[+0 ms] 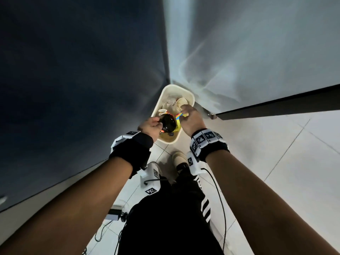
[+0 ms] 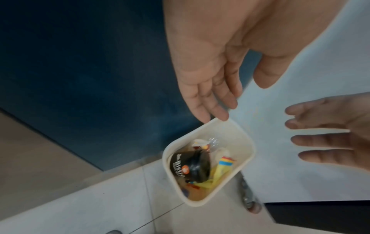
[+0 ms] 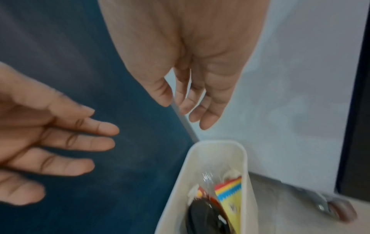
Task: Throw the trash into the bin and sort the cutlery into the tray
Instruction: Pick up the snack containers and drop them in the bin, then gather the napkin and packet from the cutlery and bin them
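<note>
Left to right. Dark blue panel (image 1: 73, 80) is filling the left side, running down to the floor. Left hand (image 1: 150, 127) is hovering over the near end of the bin (image 1: 191, 97); in the left wrist view its fingers (image 2: 202, 101) are hanging straight and relaxed, gripping nothing, tips just above the bin rim (image 2: 246, 139). Head view makes it look like the hand is touching the black cup (image 1: 168, 123), but both wrist views are showing the cup lying inside the bin, clear of the hand.

Bin is cream, sitting on the tiled floor (image 1: 294, 162) in the corner where the blue panel is meeting the white panel (image 1: 257, 52). Trash is sitting in it: black cup (image 2: 189, 166) on its side with a lid, yellow wrapper with red and blue stripes (image 2: 222, 166) just beside it, crumpled clear plastic (image 2: 213, 141) and pale paper pieces (image 1: 182, 102) at the far end.

Right hand (image 1: 191, 119) is hovering over the bin's right side, fingers (image 3: 200, 101) hanging loose and spread, holding nothing. Hands are apart, one on each side of the bin opening.

Further right, a metal caster with a brown wheel (image 3: 338, 209) is resting on the floor under a dark edge (image 1: 276, 107). Frames are motion-blurred. No cutlery or tray in view.
</note>
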Demonstrator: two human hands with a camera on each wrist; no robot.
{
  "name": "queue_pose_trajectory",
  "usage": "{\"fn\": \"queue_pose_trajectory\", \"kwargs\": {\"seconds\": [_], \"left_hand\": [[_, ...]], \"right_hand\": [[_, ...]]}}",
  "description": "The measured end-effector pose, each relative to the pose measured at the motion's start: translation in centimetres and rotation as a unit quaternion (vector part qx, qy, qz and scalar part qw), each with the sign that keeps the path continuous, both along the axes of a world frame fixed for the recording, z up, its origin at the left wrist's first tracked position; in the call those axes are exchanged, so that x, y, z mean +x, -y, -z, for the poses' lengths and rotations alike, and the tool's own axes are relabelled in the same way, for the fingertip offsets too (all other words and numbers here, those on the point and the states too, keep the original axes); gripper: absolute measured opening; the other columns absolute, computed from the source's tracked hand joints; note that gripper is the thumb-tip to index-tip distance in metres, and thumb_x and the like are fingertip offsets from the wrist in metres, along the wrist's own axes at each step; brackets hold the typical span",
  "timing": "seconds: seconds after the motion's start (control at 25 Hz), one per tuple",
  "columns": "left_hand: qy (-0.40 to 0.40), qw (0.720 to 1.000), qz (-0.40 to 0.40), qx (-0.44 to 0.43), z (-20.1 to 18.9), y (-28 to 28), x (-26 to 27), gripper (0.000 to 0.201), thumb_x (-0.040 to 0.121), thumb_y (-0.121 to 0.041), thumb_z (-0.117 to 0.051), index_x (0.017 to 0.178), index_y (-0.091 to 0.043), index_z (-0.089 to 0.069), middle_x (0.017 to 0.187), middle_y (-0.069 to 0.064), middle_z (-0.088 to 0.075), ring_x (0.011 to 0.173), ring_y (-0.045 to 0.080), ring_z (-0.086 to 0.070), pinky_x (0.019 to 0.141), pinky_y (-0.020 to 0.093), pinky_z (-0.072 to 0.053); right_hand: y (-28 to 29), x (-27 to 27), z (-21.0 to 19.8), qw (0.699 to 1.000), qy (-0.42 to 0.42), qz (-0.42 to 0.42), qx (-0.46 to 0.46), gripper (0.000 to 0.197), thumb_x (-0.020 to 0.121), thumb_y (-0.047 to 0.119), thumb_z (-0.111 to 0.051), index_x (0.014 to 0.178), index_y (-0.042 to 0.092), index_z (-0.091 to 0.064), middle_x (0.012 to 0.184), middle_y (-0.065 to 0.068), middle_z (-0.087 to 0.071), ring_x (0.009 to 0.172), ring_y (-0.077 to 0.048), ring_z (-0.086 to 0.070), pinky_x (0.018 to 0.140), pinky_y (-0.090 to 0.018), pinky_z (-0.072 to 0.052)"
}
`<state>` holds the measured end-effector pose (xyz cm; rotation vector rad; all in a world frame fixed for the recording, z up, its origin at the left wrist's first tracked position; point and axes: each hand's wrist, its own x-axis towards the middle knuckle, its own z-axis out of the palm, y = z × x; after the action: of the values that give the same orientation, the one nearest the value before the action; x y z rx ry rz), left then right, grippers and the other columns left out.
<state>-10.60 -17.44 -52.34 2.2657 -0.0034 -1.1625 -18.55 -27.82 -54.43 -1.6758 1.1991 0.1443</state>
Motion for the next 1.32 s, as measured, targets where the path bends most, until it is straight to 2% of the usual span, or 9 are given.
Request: {"fn": "queue_pose_trajectory", "kwargs": {"seconds": [0.12, 0.2, 0.28, 0.4, 0.52, 0.68, 0.92, 1.16, 1.32], "left_hand": [[0.002, 0.998, -0.039, -0.054, -9.2, 0.7, -0.7, 0.039, 0.089, -0.003, -0.051, 0.128, 0.0, -0.048, 0.101, 0.012, -0.063, 0.112, 0.029, -0.059, 0.097, 0.033, -0.046], [0.033, 0.996, -0.038, -0.073, -14.7, 0.6, -1.5, 0.037, 0.087, -0.006, -0.055, 0.123, -0.004, -0.053, 0.088, 0.007, -0.064, 0.108, 0.03, -0.061, 0.101, 0.036, -0.044], [0.039, 0.994, -0.054, -0.088, -21.2, 0.2, -2.0, 0.032, 0.086, -0.007, -0.057, 0.118, -0.004, -0.057, 0.093, 0.015, -0.065, 0.095, 0.029, -0.061, 0.099, 0.036, -0.045], [0.056, 0.986, -0.091, -0.126, -30.3, -1.1, -2.2, 0.022, 0.083, -0.005, -0.058, 0.105, -0.004, -0.065, 0.077, 0.003, -0.059, 0.07, 0.015, -0.058, 0.088, 0.03, -0.053], [0.112, 0.974, -0.123, -0.151, -38.1, -4.1, -1.4, 0.014, 0.084, -0.008, -0.058, 0.094, -0.015, -0.064, 0.064, -0.007, -0.056, 0.043, -0.007, -0.054, 0.048, 0.001, -0.044], [0.168, 0.951, -0.179, -0.189, -46.4, -9.3, -0.4, 0.007, 0.086, -0.014, -0.058, 0.088, -0.02, -0.06, 0.066, -0.006, -0.056, 0.059, 0.008, -0.057, 0.049, 0.015, -0.047], [0.26, 0.905, -0.26, -0.214, -51.7, -17.8, 0.9, 0.02, 0.083, -0.017, -0.06, 0.073, -0.033, -0.059, 0.072, -0.01, -0.059, 0.068, 0.011, -0.059, 0.06, 0.019, -0.044], [0.354, 0.867, -0.329, -0.117, -53.4, -29.0, 2.1, 0.017, 0.083, -0.018, -0.061, 0.099, -0.018, -0.067, 0.091, -0.002, -0.065, 0.069, 0.009, -0.058, 0.067, 0.019, -0.044], [0.414, 0.852, -0.293, 0.131, -53.1, -35.7, 4.1, 0.05, 0.075, -0.031, -0.068, 0.123, -0.022, -0.056, 0.136, 0.01, -0.047, 0.121, 0.028, -0.049, 0.101, 0.035, -0.041]], "right_hand": [[0.7, -0.5, -9.2, 0.996, -0.007, -0.082, -0.025, 0.036, 0.084, -0.001, -0.048, 0.118, 0.006, -0.059, 0.112, -0.015, -0.065, 0.097, -0.025, -0.062, 0.075, 0.0, -0.038], [0.5, -0.7, -14.8, 0.988, -0.041, -0.148, -0.015, 0.034, 0.085, 0.003, -0.049, 0.117, 0.01, -0.059, 0.109, -0.006, -0.062, 0.1, -0.019, -0.058, 0.07, 0.007, -0.034], [0.4, -0.2, -20.5, 0.98, -0.029, -0.196, -0.026, 0.03, 0.084, 0.006, -0.052, 0.113, 0.009, -0.06, 0.112, -0.012, -0.063, 0.106, -0.026, -0.06, 0.09, -0.016, -0.044], [-0.3, 0.6, -28.6, 0.954, 0.013, -0.292, -0.072, 0.032, 0.081, 0.01, -0.053, 0.112, 0.01, -0.061, 0.109, -0.017, -0.066, 0.102, -0.032, -0.062, 0.091, -0.037, -0.049], [-2.1, 2.1, -35.2, 0.902, 0.051, -0.414, -0.112, 0.033, 0.079, 0.017, -0.048, 0.109, 0.016, -0.061, 0.099, -0.013, -0.066, 0.089, -0.028, -0.061, 0.086, -0.038, -0.051], [-4.5, 4.7, -42.7, 0.853, 0.12, -0.492, -0.123, 0.031, 0.084, 0.018, -0.054, 0.115, 0.017, -0.059, 0.091, -0.002, -0.057, 0.082, -0.017, -0.054, 0.082, -0.031, -0.046], [-12.0, 9.2, -51.7, 0.8, 0.282, -0.521, -0.095, 0.023, 0.085, 0.018, -0.058, 0.107, 0.024, -0.062, 0.088, 0.004, -0.058, 0.061, -0.01, -0.053, 0.059, -0.013, -0.043], [-23.1, 13.7, -52.0, 0.768, 0.254, -0.561, -0.174, 0.039, 0.084, 0.032, -0.061, 0.119, 0.016, -0.057, 0.121, -0.009, -0.053, 0.113, -0.023, -0.053, 0.099, -0.035, -0.044], [-28.4, 15.0, -51.7, 0.733, 0.126, -0.601, -0.292, 0.08, 0.074, 0.062, -0.058, 0.137, 0.018, -0.037, 0.141, -0.013, -0.037, 0.13, -0.035, -0.033, 0.105, -0.048, -0.036]]}}
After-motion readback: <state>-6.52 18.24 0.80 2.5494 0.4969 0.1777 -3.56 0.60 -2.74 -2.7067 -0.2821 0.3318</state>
